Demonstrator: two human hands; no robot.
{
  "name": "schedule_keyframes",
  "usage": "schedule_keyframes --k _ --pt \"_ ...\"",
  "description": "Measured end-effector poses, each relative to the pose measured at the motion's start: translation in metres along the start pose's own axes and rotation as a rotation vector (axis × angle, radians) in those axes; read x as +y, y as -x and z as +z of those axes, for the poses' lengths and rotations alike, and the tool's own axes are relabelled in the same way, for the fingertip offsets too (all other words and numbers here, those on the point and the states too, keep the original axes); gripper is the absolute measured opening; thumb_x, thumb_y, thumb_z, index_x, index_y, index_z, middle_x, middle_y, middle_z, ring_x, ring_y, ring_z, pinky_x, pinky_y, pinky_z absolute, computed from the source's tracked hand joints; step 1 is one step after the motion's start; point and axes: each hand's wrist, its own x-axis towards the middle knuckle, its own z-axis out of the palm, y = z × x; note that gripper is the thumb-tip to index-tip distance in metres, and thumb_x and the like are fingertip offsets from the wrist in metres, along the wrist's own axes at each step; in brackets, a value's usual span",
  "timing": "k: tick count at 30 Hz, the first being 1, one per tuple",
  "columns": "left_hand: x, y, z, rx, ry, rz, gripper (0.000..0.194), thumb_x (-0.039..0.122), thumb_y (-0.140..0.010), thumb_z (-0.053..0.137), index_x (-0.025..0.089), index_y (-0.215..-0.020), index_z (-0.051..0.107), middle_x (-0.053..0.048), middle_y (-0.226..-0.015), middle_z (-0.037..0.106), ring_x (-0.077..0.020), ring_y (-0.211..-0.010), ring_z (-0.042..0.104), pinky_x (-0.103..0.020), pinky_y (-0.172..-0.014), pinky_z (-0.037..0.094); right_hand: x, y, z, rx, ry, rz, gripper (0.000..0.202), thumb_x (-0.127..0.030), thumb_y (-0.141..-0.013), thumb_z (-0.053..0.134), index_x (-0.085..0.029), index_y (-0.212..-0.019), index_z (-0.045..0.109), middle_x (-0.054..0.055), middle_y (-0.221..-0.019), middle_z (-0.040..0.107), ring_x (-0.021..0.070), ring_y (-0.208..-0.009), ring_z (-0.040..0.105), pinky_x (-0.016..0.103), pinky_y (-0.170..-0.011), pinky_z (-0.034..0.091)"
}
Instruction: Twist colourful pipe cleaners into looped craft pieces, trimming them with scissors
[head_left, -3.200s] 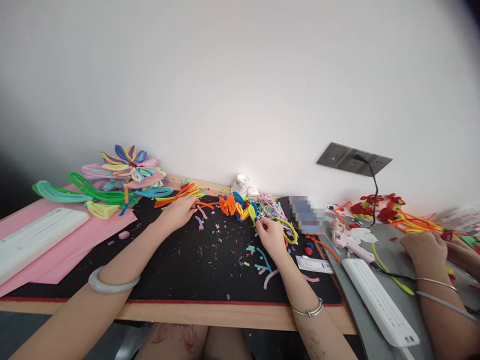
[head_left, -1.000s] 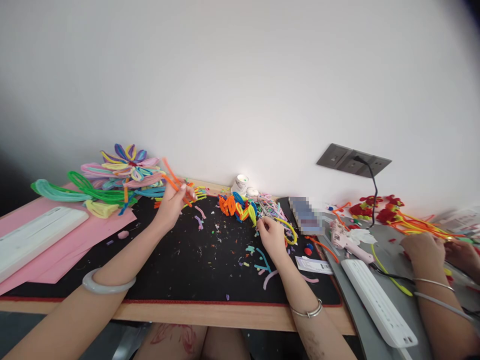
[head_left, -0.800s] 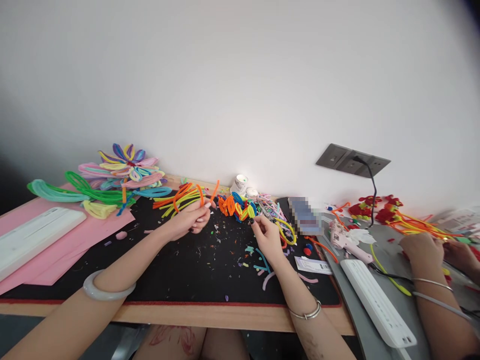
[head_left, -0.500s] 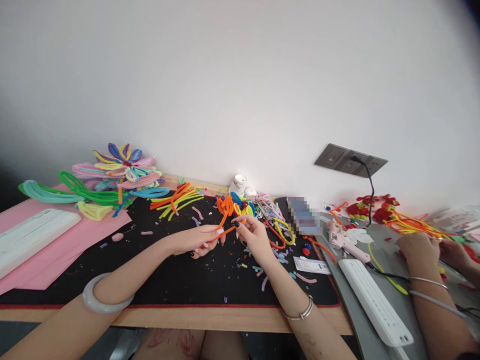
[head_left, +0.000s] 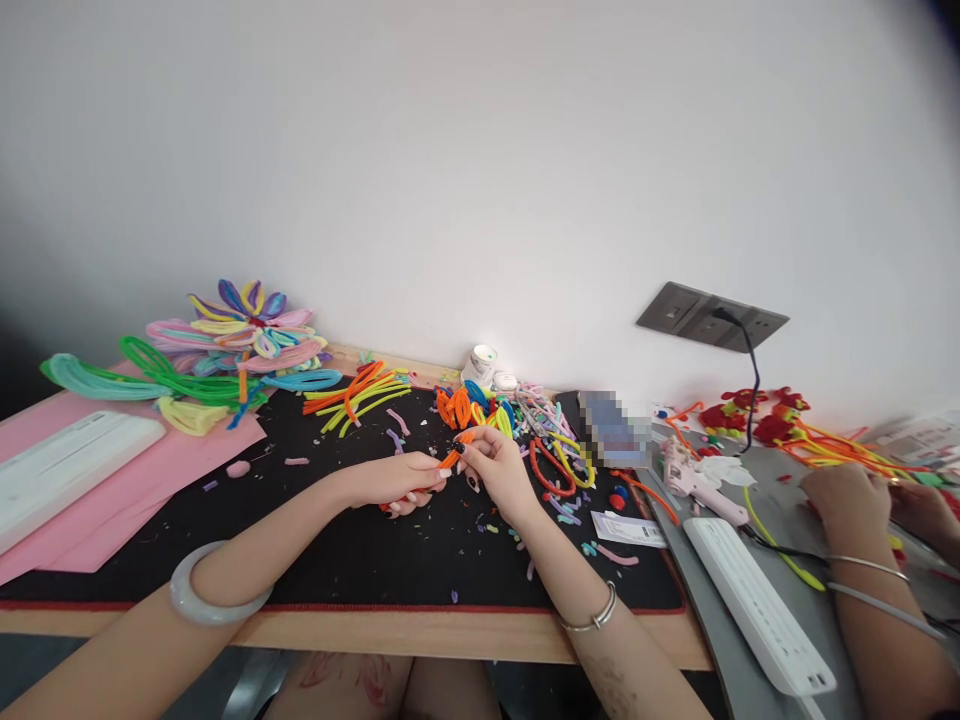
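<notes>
Over the middle of the black mat (head_left: 337, 560), my left hand (head_left: 401, 480) is closed round orange pipe cleaners (head_left: 451, 459). My right hand (head_left: 495, 470) pinches the same orange strands near their upper end, its fingertips close to the left thumb. How many strands there are is hidden by the fingers. Just behind my hands lie coiled orange pipe cleaners (head_left: 454, 407) with blue and yellow ones beside them. Cut scraps are scattered over the mat around both hands.
Left, finished pipe-cleaner flowers (head_left: 255, 330) rest by pink sheets (head_left: 210, 455) and a white power strip (head_left: 67, 480). Right lie a phone (head_left: 611, 430), a pink glue gun (head_left: 697, 480) and another power strip (head_left: 757, 600). A co-worker's hands (head_left: 851, 505) work at far right.
My right hand has come slightly closer to my left. The orange strand that stretched between my hands is now gathered into a short bundle at the fingertips.
</notes>
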Motion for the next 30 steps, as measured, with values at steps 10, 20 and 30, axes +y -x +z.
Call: schedule_keyframes --k 10,20,30 --pt "0.002 0.002 0.001 0.03 -0.047 0.05 0.045 0.061 -0.079 0.04 0.017 -0.08 0.048 0.004 -0.046 0.05 -0.0098 -0.035 0.045 -0.019 -0.036 0.034 0.002 0.006 0.002 0.052 0.117 -0.118 0.024 -0.034 -0.078 0.055 -0.017 -0.061 0.05 -0.004 -0.051 0.052 0.0051 -0.037 0.037 0.019 -0.037 0.029" --pt "0.01 0.007 0.0 0.159 -0.244 0.24 0.042 0.052 -0.079 0.047 0.014 -0.079 0.065 -0.002 -0.065 0.06 -0.0097 -0.05 0.046 -0.019 -0.046 0.03 0.002 0.008 0.002 0.079 0.094 -0.093 0.029 -0.037 -0.078 0.056 -0.017 -0.059 0.047 -0.003 -0.051 0.054 0.005 -0.036 0.036 0.019 -0.036 0.028" --pt "0.0 -0.001 -0.012 0.558 -0.444 0.282 0.04 0.049 -0.081 0.044 0.014 -0.077 0.064 0.0 -0.061 0.055 -0.0107 -0.049 0.043 -0.021 -0.048 0.032 0.006 0.005 -0.008 0.273 0.072 -0.143 0.032 -0.046 -0.081 0.051 -0.018 -0.066 0.048 -0.004 -0.054 0.049 0.0068 -0.041 0.036 0.02 -0.038 0.026"
